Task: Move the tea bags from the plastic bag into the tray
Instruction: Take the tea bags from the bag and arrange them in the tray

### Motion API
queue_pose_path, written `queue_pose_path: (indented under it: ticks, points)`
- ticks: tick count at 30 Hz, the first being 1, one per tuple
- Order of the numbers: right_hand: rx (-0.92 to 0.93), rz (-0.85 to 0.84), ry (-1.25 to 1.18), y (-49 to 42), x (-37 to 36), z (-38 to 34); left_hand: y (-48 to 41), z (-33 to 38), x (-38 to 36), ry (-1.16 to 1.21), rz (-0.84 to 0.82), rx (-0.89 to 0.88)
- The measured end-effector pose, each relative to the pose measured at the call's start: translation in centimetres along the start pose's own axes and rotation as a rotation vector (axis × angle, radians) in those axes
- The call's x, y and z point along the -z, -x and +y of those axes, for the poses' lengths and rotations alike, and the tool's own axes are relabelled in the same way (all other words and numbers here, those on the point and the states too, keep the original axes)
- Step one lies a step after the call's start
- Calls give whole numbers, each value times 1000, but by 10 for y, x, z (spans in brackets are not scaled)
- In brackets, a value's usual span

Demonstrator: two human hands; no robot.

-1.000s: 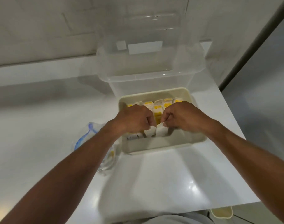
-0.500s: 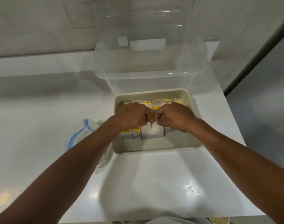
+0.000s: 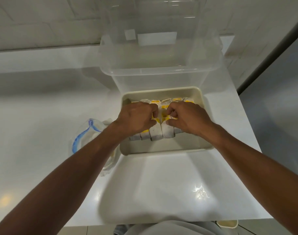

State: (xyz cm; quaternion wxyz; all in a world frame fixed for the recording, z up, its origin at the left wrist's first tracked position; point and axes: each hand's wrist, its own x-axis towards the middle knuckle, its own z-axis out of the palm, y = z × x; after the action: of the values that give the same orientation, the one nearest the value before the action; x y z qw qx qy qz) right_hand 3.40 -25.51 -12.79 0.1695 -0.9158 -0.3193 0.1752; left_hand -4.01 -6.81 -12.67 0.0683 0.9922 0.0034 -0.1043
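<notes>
1. Fingers (image 3: 153,114) on both hands are curled in, pinching the tops of the tea bags (image 3: 156,134) in the middle of the near row. The left hand (image 3: 136,117) has the ones just left of centre and the right hand (image 3: 189,119) the ones just right of centre, with the knuckles nearly meeting.
2. Pretty much all the tea bags I can see are packed upright in the cream tray (image 3: 161,151), in two rows as far as I can tell. The far row sits by the back wall with its yellow tops showing, and the near row is right up against it.
3. So I'd call this mostly done. My guess is the step in hand is squaring up that near row, not carrying anything over.
4. The front strip of the tray is bare, so there's room for more.
5. The clear plastic bag (image 3: 87,133) with the blue strip lies slumped on the white surface (image 3: 153,184), just left of the tray and partly under the left forearm. There's a hint of yellow by the forearm, so maybe a few bags are left in it, but I honestly can't tell.
6. A big clear plastic tub (image 3: 158,68) stands right behind the tray and doesn't look involved.
</notes>
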Motion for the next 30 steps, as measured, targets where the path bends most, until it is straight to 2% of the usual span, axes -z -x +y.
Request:
queue_pose_path:
  ticks: [3,7,17,22,26,30]
  points:
    - [-24,-48,90,11,2,0,13,7,4,-197,72,-16]
    - [43,-151,332,20,-9,-5,18,21,-9,-377,-8,2]
    - [83,-89,325,17,-22,-12,13,24,-9,-374,14,50]
    - [-7,-115,111,15,-19,-9,20,20,-8,-217,57,-1]
    - [42,-186,-165,20,-10,-18,30,12,2,-65,93,-19]
    - [59,-106,-304,24,-2,-39,46,-3,23,56,142,-3]
